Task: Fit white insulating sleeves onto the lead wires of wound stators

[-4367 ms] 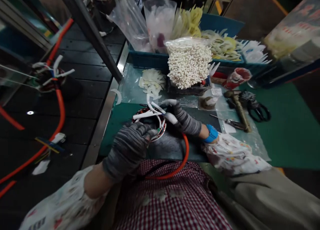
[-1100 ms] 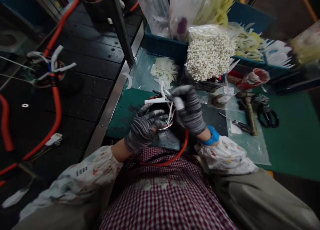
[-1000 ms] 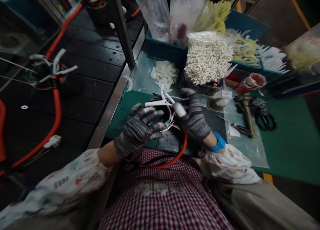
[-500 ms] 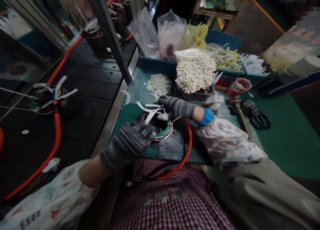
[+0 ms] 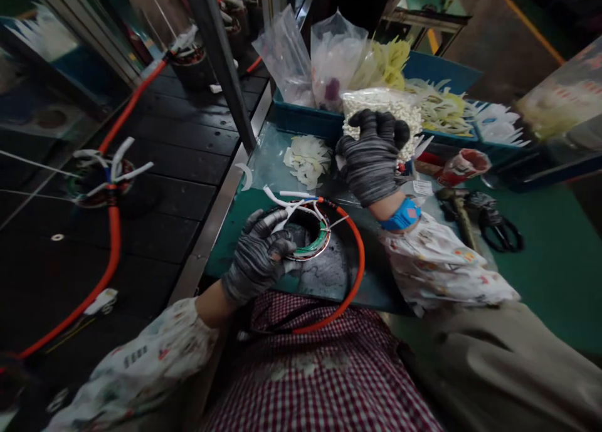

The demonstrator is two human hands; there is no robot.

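Note:
Both my hands wear grey knit gloves. My left hand point(image 5: 258, 256) grips the near left rim of a round motor stator point(image 5: 308, 234) with copper windings, a green ring and white sleeved leads, standing on the green mat. An orange cable point(image 5: 353, 275) curves from the stator round to my lap. My right hand point(image 5: 371, 153) is raised at the back, fingers curled over the front of a clear bag of small white pieces point(image 5: 399, 115). Whether anything lies inside those fingers is hidden.
A blue tray point(image 5: 305, 115) behind holds plastic bags and yellow and white strips. White paper pieces point(image 5: 308, 159) lie on a clear sheet. A hammer point(image 5: 458, 216), scissors point(image 5: 501, 228) and a tape roll point(image 5: 463, 162) lie right. Left, another stator with an orange cable point(image 5: 101, 181) sits on a dark conveyor.
My right hand has let go of the white leads and moved up and back to the bag of white pieces. My left hand stays on the stator.

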